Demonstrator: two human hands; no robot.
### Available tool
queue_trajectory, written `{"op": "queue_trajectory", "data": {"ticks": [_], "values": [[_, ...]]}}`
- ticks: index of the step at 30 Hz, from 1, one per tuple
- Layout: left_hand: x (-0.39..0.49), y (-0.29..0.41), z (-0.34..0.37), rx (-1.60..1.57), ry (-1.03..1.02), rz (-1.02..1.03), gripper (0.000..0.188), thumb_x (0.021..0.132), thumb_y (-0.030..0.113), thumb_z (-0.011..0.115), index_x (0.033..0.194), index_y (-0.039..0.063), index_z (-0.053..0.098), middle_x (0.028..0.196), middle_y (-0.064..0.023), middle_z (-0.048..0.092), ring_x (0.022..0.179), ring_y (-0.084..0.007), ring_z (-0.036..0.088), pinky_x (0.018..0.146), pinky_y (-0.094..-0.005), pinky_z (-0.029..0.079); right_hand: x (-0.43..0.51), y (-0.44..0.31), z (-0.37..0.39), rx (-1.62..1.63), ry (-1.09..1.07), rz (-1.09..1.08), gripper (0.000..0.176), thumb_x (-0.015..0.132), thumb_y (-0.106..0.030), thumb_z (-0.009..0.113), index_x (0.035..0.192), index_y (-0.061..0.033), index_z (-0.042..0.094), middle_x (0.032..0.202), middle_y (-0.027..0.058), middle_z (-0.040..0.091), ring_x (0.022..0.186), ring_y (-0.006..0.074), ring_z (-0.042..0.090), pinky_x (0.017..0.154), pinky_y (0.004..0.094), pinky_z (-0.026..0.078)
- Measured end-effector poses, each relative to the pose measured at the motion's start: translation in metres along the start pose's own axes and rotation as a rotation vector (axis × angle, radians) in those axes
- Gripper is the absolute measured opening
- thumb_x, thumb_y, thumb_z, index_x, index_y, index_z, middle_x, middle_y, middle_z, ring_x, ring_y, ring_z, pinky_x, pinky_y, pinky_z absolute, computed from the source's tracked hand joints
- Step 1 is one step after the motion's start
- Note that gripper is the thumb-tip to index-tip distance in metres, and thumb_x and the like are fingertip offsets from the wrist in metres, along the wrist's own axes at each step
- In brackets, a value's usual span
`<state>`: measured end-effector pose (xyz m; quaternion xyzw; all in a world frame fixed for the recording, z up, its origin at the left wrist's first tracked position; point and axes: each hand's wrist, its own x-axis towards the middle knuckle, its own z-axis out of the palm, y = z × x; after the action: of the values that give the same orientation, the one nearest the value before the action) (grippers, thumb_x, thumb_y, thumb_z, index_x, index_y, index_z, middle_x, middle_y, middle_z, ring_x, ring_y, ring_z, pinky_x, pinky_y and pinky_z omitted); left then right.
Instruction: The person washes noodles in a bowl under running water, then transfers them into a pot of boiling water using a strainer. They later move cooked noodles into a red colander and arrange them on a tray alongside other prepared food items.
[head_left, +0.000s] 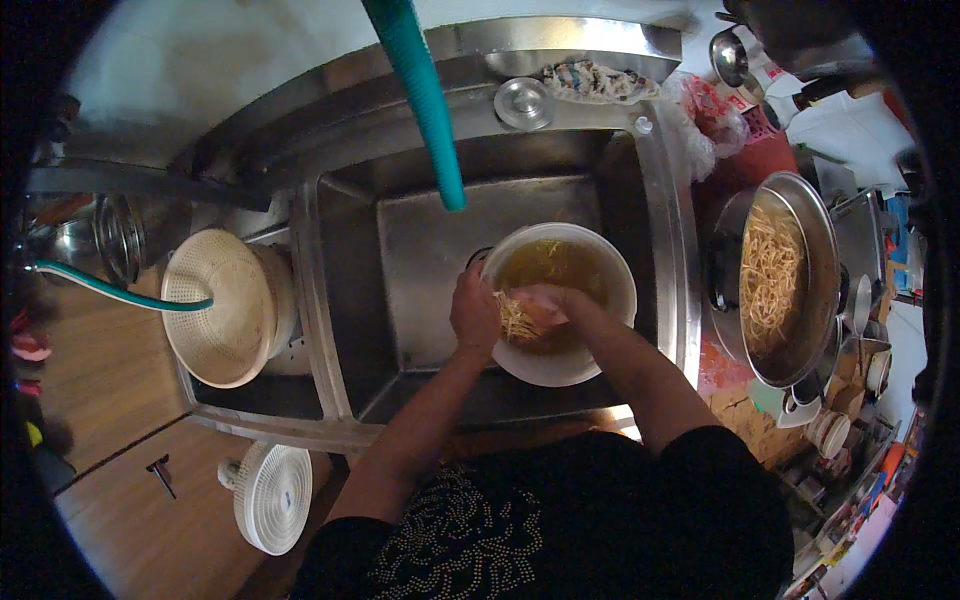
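Observation:
A round white basin (619, 315) holding yellowish liquid stands at the right side of a stainless steel sink (435, 247). My left hand (477, 309) grips the basin's left rim. Inside the basin, my right hand (541, 307) is bent around a bunch of thin pale yellow strands (513, 318), which lie along its fingers near the left wall. A few more strands float towards the back of the liquid. Above the sink hangs the end of a green ribbed hose (450, 180), short of the basin.
To the right stands a large metal pot (829, 300) with similar strands inside. A beige plastic colander (217, 352) sits left of the sink, a thin green hose (112, 286) reaching into it. A metal lid (523, 103) and crumpled cloth (600, 82) lie on the back ledge. A white fan (274, 498) stands lower left.

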<state>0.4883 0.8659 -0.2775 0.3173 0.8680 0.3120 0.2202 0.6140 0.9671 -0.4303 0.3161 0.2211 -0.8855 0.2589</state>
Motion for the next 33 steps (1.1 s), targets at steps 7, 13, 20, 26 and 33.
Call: {"op": "queue_trajectory", "data": {"ticks": [7, 13, 20, 26, 33], "values": [[-0.003, 0.001, -0.003, 0.109, 0.016, 0.061, 0.034, 0.085, 0.013, 0.047, 0.119, 0.01, 0.051, 0.112, -0.014, 0.055, 0.103, -0.0326, 0.054, 0.084, -0.0413, 0.045, -0.079, -0.033, 0.057, 0.114, -0.274, -0.174, 0.041, 0.094, -0.037, 0.041, 0.118, -0.0046, 0.051, 0.11, 0.0122, 0.061, 0.101, 0.0261, 0.059, 0.085, 0.0402, 0.049], [-0.001, 0.019, -0.012, -0.01, -0.089, -0.154, 0.033, 0.086, 0.013, 0.049, 0.119, 0.011, 0.051, 0.114, -0.0145, 0.056, 0.101, -0.0327, 0.056, 0.082, -0.0409, 0.047, -0.197, -0.053, 0.125, 0.288, -0.19, -0.434, 0.042, 0.093, -0.038, 0.042, 0.119, -0.0051, 0.05, 0.114, 0.016, 0.059, 0.102, 0.028, 0.058, 0.086, 0.0434, 0.047], [0.003, -0.023, 0.011, -0.075, 0.028, 0.031, 0.03, 0.091, 0.017, 0.043, 0.12, 0.009, 0.05, 0.115, -0.0147, 0.057, 0.101, -0.033, 0.056, 0.083, -0.0405, 0.046, -0.44, -0.063, 0.181, 0.164, 0.121, -1.277, 0.035, 0.09, -0.038, 0.048, 0.109, -0.0091, 0.052, 0.102, 0.0125, 0.052, 0.087, 0.0234, 0.056, 0.064, 0.0367, 0.05], [0.001, -0.031, 0.019, -0.043, 0.103, 0.141, 0.028, 0.091, 0.016, 0.043, 0.118, 0.009, 0.05, 0.111, -0.0139, 0.057, 0.099, -0.0329, 0.057, 0.083, -0.0406, 0.046, -0.486, -0.045, 0.094, 0.008, 0.841, -1.246, 0.04, 0.091, -0.04, 0.048, 0.112, -0.0073, 0.055, 0.101, 0.0095, 0.059, 0.079, 0.0174, 0.056, 0.065, 0.0304, 0.046], [-0.001, -0.016, 0.008, -0.014, 0.087, 0.076, 0.026, 0.09, 0.015, 0.045, 0.114, 0.009, 0.052, 0.11, -0.0131, 0.057, 0.096, -0.0336, 0.057, 0.08, -0.0418, 0.047, -0.415, -0.056, 0.141, -0.739, 1.368, -0.829, 0.02, 0.088, -0.015, 0.056, 0.101, -0.0009, 0.062, 0.089, 0.006, 0.064, 0.082, 0.0164, 0.059, 0.075, 0.0275, 0.046]]}}
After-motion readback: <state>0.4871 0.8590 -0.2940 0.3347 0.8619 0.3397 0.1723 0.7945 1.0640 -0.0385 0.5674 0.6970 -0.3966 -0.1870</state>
